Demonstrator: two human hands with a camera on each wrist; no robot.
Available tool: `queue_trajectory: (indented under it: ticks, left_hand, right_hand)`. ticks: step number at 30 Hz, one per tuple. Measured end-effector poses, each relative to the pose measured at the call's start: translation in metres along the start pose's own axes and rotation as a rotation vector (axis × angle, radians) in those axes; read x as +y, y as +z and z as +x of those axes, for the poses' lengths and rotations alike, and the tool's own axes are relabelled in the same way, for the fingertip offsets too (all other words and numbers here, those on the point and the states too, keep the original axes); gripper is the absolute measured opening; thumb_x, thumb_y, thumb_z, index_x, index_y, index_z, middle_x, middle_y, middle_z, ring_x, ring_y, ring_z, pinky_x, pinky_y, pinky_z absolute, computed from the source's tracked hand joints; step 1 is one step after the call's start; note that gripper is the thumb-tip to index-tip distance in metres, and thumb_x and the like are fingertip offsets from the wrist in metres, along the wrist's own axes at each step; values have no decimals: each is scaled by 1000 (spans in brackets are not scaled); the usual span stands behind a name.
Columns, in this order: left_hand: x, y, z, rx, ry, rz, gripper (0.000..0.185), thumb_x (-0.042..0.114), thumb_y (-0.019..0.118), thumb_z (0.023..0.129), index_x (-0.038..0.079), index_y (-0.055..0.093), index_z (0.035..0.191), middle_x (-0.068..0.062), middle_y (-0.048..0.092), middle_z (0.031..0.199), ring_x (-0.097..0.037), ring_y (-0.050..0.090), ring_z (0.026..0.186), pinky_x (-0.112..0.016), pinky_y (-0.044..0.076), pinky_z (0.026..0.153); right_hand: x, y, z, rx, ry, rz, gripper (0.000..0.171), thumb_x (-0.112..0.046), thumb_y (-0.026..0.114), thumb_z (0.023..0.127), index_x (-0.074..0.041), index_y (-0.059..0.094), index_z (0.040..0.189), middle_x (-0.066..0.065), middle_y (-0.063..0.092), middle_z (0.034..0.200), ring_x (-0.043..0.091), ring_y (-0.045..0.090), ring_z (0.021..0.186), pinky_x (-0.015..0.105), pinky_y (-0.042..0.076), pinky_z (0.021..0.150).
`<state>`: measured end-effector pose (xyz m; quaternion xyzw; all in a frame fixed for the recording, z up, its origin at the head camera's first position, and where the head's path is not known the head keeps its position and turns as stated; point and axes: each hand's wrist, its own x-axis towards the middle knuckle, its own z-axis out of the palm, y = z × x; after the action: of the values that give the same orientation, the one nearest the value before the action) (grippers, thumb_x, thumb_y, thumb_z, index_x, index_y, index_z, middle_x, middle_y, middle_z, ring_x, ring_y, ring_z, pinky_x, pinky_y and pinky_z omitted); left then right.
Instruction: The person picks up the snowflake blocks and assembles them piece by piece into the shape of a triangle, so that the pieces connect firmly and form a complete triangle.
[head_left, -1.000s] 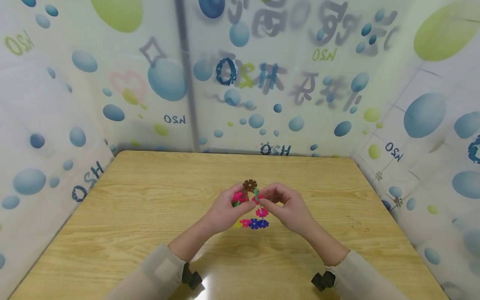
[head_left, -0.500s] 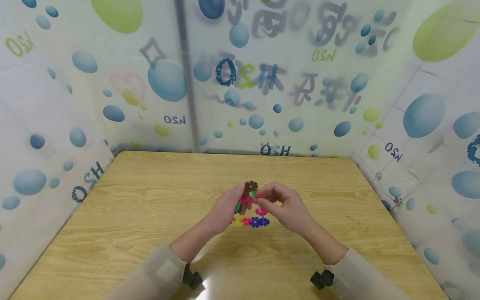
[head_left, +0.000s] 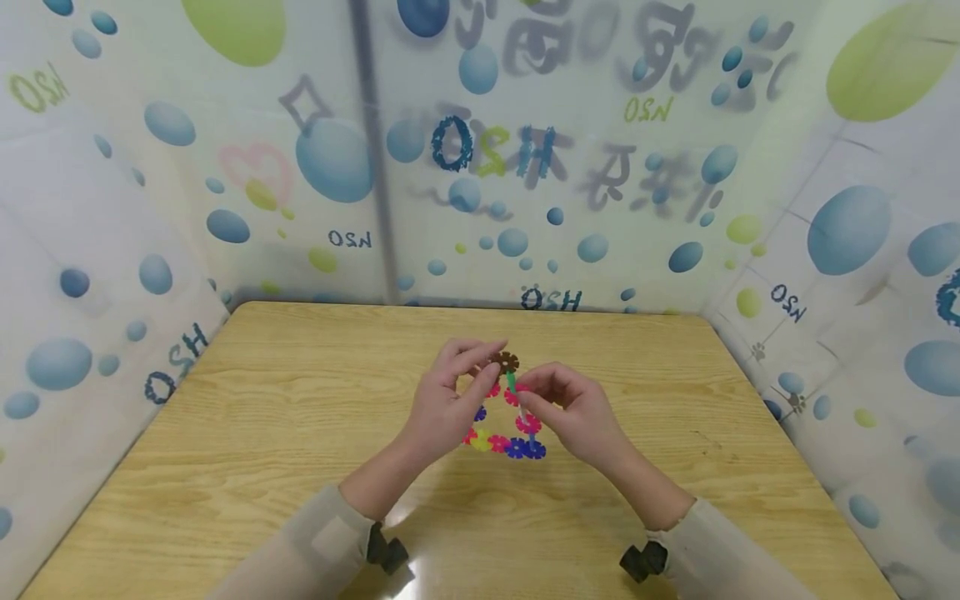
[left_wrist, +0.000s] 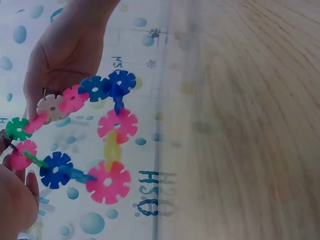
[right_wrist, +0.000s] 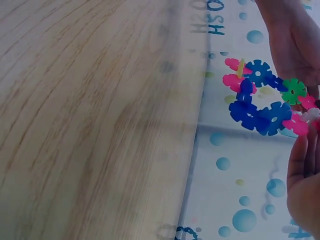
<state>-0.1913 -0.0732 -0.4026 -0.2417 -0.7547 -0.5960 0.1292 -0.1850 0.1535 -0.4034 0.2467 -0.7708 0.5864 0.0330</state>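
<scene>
A closed loop of interlocking plastic snowflake discs [head_left: 498, 444] hangs above the table between my hands. Its slotted discs are pink, blue, yellow, green, white and brown. My left hand [head_left: 442, 408] pinches the loop at the brown disc [head_left: 508, 362] on top, thumb in front and the other fingers spread out beyond it. On the loop's right side, my right hand [head_left: 581, 412] pinches the pink disc just below the green one [head_left: 512, 382]. From the left wrist, the large pink disc [left_wrist: 108, 182] dangles lowest. The right wrist view shows blue discs [right_wrist: 273, 119] near my right fingertips, which are partly cut off.
A wood-grain table [head_left: 300, 375] lies below both hands. Pale curtains [head_left: 480, 225] printed with blue and green bubbles stand along its back and sides. Black wrist cameras [head_left: 386, 550] sit at both cuffs.
My left hand has shifted its hold from the loop's left side up to the brown disc, its fingers now raised and spread. The right hand stays nearly still, holding the loop.
</scene>
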Motion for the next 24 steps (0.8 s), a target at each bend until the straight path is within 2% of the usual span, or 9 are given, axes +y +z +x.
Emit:
queue_trajectory:
  ticks: [4, 8, 12, 18, 24]
  left_hand:
    - [2, -2, 2, 46, 25, -12, 28, 14, 73, 107, 17, 80, 134, -1, 74, 120, -17, 67, 107, -27, 62, 88]
    - [3, -4, 4, 60, 22, 1, 24, 14, 76, 105, 14, 83, 128, -2, 74, 116, -14, 67, 106, -21, 61, 83]
    - [3, -5, 5, 69, 25, 28, 23, 14, 77, 104, 12, 84, 126, -4, 75, 114, -14, 66, 106, -21, 60, 80]
    - [3, -8, 9, 44, 35, 19, 24, 12, 78, 103, 10, 83, 126, -7, 79, 110, -13, 72, 98, -23, 62, 76]
    - [1, -10, 10, 10, 11, -2, 24, 11, 77, 104, 10, 83, 126, -9, 80, 109, -12, 70, 92, -20, 59, 73]
  right_hand:
    - [1, 1, -1, 9, 7, 3, 14, -10, 74, 105, -9, 76, 120, 10, 75, 100, 18, 71, 81, 27, 62, 75]
    - [1, 3, -2, 18, 36, 25, 14, -12, 73, 107, -9, 76, 120, 8, 75, 100, 18, 69, 82, 26, 61, 75]
    - [2, 5, -2, 25, 69, 54, 13, -14, 72, 108, -8, 75, 119, 6, 73, 100, 16, 67, 83, 25, 60, 74]
    - [2, 7, -2, 41, 89, 59, 13, -14, 72, 108, -6, 76, 117, 3, 73, 99, 13, 66, 84, 27, 60, 74]
    - [1, 9, -2, 52, 116, 54, 13, -14, 72, 107, -5, 76, 116, 2, 74, 98, 12, 66, 83, 29, 60, 74]
